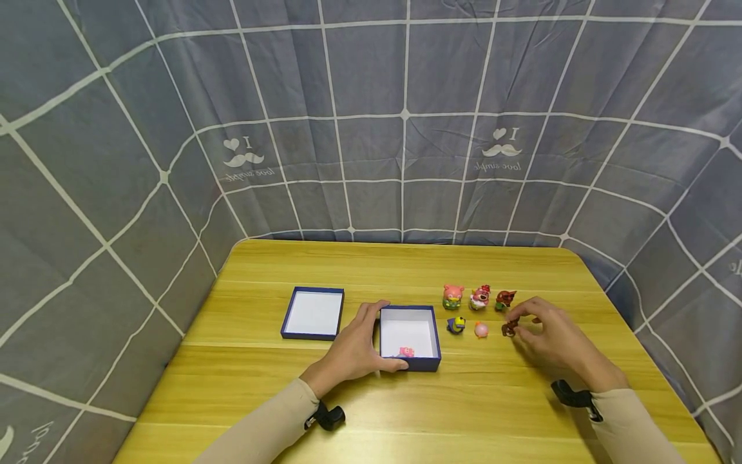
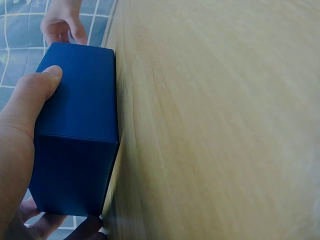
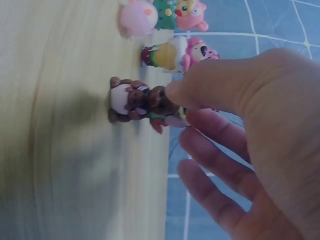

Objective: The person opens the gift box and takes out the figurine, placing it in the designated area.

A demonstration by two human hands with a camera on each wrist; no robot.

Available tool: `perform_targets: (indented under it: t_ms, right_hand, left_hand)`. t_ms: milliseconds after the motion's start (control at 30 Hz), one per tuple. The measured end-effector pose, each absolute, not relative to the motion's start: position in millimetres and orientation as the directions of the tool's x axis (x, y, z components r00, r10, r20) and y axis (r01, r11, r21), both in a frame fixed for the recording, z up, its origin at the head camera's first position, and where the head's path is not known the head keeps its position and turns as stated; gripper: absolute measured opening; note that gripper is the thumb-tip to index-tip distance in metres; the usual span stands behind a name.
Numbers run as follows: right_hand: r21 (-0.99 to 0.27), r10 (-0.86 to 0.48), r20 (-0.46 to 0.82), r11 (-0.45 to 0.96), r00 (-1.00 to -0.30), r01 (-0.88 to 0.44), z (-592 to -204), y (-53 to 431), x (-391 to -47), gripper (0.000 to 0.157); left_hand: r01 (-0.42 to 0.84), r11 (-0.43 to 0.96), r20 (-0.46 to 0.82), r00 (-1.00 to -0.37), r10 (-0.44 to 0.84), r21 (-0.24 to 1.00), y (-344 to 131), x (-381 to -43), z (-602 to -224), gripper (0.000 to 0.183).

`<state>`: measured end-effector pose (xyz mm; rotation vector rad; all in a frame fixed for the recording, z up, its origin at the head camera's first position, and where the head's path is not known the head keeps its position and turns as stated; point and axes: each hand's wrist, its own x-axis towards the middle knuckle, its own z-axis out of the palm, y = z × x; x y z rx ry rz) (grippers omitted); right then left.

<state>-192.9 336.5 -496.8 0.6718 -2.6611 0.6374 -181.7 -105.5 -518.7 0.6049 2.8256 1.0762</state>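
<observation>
My left hand (image 1: 355,343) grips a blue box (image 1: 424,364) with a white inside, its thumb across the near wall and its fingers at the left side. A small pink figurine (image 1: 407,352) lies inside, against the near wall. To the right, my right hand (image 1: 553,332) pinches a small brown bear figurine (image 3: 120,100) by its head with thumb and index finger. The bear has a pale belly, and its feet are at the tabletop. Part of its head is hidden behind the thumb.
Left of the box lies its blue-rimmed lid (image 1: 313,314), white inside up. Between box and right hand stand a pink-and-green figurine (image 1: 452,298), a pink bear figurine (image 1: 480,298), a dark red figurine (image 1: 505,299), a yellow-and-blue one (image 1: 456,325) and a round pale pink one (image 1: 481,330).
</observation>
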Motion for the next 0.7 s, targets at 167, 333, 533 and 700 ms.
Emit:
perform_targets:
  t_ms: [167,333,533,700]
  right_hand:
    - [-0.241,-0.404,0.55,0.761,-0.731,-0.602,-492,332,-193,0.041]
    - [-0.178,-0.442,0.603,0.737,-0.664,-0.652,-484,321,-192,0.041]
    - [-0.149,-0.475,0.6,0.723,-0.643,-0.674,-477,304,-190,0.041]
    - [-0.168,-0.511,0.564,0.698,-0.648,-0.697,-470,290,-189,0.041]
  left_hand:
    - [0.337,0.682,0.079,-0.921,0.381,0.649,-106,-181,-519,0.129]
    - [0.339,0.681,0.08,-0.92,0.383,0.649,-107,-182,-521,0.129]
    - [0.338,0.678,0.077,-0.92,0.384,0.653,-107,-181,-522,0.129]
    - [0.35,0.676,0.087,-0.916,0.391,0.648,-107,-181,-522,0.129]
